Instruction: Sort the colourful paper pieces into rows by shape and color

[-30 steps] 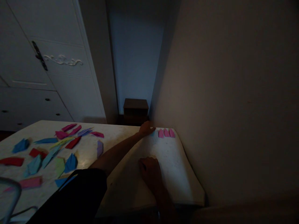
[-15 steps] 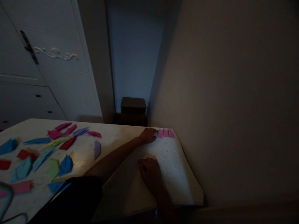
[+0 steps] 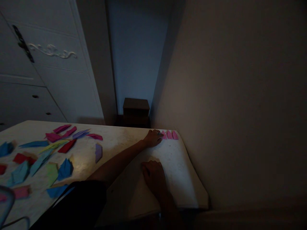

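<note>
My left hand (image 3: 153,138) reaches across to the far right corner of the table. Its fingers are pinched on a small light blue folded paper (image 3: 159,133), mostly covered by them. Just right of the fingertips stand three pink folded papers (image 3: 169,135) in a row along the far edge. Nearer to me, my right hand (image 3: 154,177) rests on the table, curled into a loose fist with nothing showing in it.
On the left of the white table (image 3: 124,140) lie several coloured folded papers, among them a purple one (image 3: 98,153) and a blue one (image 3: 65,169). A wall (image 3: 216,111) borders the right side. Behind are a white cabinet (image 3: 64,80) and a brown box (image 3: 136,103).
The light blue paper has shifted slightly up under my left fingers, beside the pink row. My right hand has stayed in place. The view has turned a little.
</note>
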Tool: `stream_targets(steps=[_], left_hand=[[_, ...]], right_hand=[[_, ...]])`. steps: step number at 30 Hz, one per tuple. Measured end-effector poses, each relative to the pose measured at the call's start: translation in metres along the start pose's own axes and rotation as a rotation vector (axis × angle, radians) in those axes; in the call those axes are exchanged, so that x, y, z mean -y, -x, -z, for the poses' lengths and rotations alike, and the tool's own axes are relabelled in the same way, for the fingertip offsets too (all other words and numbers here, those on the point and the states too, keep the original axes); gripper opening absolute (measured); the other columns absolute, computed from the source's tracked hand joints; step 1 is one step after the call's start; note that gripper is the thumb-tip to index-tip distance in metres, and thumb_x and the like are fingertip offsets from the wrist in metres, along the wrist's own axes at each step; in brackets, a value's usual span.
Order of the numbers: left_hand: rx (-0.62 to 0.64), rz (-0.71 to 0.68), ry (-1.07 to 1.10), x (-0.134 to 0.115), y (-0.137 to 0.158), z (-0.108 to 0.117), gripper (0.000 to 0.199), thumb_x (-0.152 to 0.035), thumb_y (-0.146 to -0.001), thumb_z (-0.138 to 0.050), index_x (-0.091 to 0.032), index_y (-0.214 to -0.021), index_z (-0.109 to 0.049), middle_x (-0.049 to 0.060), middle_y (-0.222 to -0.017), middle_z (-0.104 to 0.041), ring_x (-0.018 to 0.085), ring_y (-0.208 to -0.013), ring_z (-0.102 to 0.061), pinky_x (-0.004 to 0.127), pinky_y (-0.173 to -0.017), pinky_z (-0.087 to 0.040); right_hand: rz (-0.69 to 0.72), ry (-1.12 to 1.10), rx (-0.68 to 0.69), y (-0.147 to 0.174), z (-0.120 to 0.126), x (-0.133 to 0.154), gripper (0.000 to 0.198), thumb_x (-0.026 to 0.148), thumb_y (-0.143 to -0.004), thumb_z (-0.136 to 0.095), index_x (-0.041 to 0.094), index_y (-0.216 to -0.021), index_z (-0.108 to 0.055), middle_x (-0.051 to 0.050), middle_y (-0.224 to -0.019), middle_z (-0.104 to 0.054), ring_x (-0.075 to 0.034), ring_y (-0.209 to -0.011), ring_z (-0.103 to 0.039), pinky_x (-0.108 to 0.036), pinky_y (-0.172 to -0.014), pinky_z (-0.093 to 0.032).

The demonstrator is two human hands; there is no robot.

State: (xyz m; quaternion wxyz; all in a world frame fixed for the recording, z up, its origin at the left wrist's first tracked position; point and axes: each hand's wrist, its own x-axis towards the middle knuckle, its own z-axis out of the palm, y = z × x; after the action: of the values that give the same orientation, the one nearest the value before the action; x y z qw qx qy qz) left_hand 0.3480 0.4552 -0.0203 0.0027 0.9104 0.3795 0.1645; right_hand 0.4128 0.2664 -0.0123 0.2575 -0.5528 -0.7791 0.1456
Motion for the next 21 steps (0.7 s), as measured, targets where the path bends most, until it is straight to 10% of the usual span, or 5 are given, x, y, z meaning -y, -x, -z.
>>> stream_targets(steps=[21], left_hand=[[-0.050,0.086,0.135,0.0052,0.0022,-0.0069,0.056,-0.036,-0.090,-0.047,-0.015,-0.140,-0.035,0.017,-0.140,-0.047,0.030,-0.129,-0.043,0.045,-0.103,-0.034]], right_hand=[[-0.012,0.008,-0.003,0.0001,0.0020,0.0019,0.022,0.018,-0.089,-0.050,0.024,-0.100,-0.069,-0.003,-0.093,-0.070,-0.019,-0.091,-0.060,-0.032,-0.086,-0.036]])
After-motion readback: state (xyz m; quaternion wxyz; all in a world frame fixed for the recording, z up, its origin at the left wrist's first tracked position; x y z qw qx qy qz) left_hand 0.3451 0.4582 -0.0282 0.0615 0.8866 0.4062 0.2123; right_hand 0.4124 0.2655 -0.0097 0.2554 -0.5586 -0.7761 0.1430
